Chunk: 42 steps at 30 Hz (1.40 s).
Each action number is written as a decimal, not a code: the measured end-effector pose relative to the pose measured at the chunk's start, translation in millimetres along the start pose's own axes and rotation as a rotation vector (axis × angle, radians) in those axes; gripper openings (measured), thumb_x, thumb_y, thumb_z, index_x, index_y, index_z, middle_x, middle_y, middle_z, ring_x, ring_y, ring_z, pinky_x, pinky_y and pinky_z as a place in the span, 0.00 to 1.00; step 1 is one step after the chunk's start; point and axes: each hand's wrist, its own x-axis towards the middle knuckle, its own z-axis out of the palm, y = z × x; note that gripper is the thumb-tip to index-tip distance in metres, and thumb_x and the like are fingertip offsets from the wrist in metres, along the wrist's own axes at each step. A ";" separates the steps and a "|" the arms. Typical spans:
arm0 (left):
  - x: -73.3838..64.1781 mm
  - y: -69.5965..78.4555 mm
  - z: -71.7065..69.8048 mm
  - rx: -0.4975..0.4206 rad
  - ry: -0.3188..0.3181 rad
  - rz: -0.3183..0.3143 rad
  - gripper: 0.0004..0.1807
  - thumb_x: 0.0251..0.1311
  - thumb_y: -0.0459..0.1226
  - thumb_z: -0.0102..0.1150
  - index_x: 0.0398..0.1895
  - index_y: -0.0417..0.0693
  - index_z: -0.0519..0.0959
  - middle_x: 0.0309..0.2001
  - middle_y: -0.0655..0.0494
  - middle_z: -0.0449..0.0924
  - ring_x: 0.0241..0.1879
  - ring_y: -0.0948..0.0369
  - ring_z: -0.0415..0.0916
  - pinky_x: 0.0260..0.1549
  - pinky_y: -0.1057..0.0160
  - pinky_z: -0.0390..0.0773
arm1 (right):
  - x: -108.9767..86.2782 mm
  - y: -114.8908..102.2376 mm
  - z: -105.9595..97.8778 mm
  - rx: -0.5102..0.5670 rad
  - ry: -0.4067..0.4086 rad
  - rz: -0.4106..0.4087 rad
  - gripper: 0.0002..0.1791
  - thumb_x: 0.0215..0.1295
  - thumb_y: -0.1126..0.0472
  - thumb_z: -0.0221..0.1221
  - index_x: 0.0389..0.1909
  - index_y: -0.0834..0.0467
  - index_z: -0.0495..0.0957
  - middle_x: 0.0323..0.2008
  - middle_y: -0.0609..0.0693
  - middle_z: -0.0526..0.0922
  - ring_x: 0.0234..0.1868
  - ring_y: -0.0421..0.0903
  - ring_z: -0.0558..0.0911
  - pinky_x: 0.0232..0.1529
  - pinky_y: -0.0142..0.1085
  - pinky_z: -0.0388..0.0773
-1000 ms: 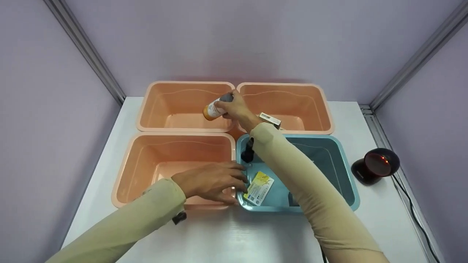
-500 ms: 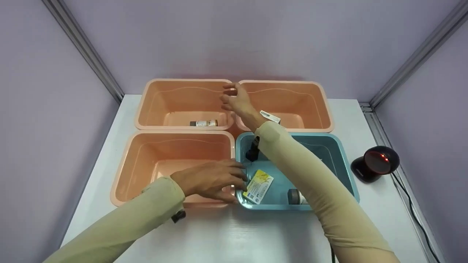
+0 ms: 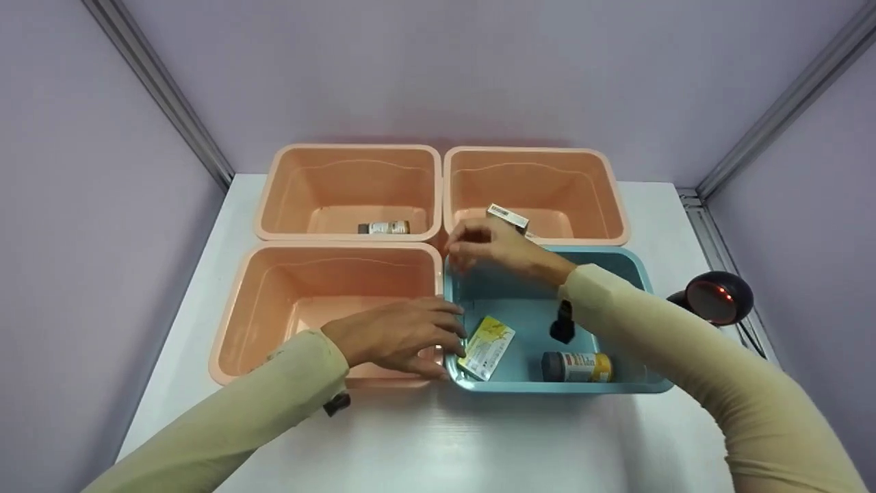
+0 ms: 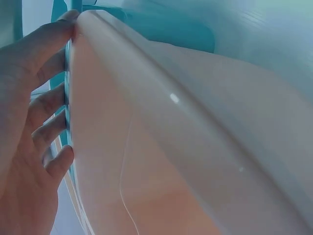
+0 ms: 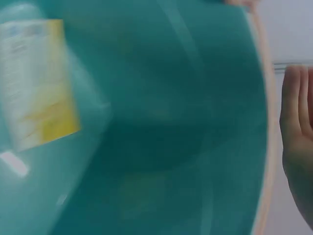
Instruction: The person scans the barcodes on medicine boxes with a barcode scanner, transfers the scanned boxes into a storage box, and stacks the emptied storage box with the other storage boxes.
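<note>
My left hand [image 3: 400, 335] rests with spread fingers over the meeting rims of the front-left orange bin [image 3: 335, 248] and the blue bin [image 3: 540, 387]. In the left wrist view its fingertips lie along that shared edge. Bare of any object, my right hand [image 3: 505, 248] hovers over the blue bin's far rim, fingers loosely bent and blurred. Inside the blue bin lie a yellow-and-white box [image 3: 487, 348] and a dark-capped bottle [image 3: 577, 367] with an amber base. A similar small bottle [image 3: 384, 227] lies on its side in the back-left orange bin [image 3: 356, 148].
A small white-and-dark box [image 3: 508, 217] leans in the back-right orange bin [image 3: 534, 150], partly behind my right hand. On the table's right side stands a black scanner-like device [image 3: 718, 298] with red lights and a cable. Walls enclose the white table [image 3: 438, 438].
My right hand let the bottle go into the back-left orange bin, then drew back toward me over the blue bin. The bottle there came into full view. My left hand stayed put.
</note>
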 end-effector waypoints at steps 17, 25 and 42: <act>-0.8 0.8 1.0 -0.002 0.006 -0.010 0.25 0.73 0.56 0.68 0.67 0.60 0.85 0.72 0.58 0.82 0.83 0.52 0.64 0.82 0.51 0.68 | -41.1 75.8 5.9 -0.689 -0.446 0.148 0.28 0.72 0.56 0.71 0.70 0.58 0.80 0.66 0.58 0.82 0.67 0.58 0.81 0.69 0.56 0.82; -1.0 0.3 0.7 -0.011 -0.003 -0.017 0.24 0.73 0.55 0.68 0.68 0.60 0.85 0.73 0.58 0.81 0.84 0.52 0.63 0.83 0.51 0.66 | -43.9 87.5 21.0 -1.025 -0.562 0.143 0.33 0.66 0.51 0.77 0.70 0.52 0.80 0.74 0.58 0.74 0.69 0.55 0.76 0.72 0.51 0.79; -1.7 0.8 -0.1 -0.008 0.017 -0.010 0.24 0.73 0.56 0.68 0.66 0.60 0.86 0.72 0.58 0.82 0.83 0.52 0.63 0.84 0.50 0.65 | -59.8 35.0 -19.0 -0.859 -0.278 -0.025 0.19 0.71 0.67 0.70 0.59 0.58 0.79 0.57 0.56 0.82 0.57 0.54 0.85 0.61 0.53 0.88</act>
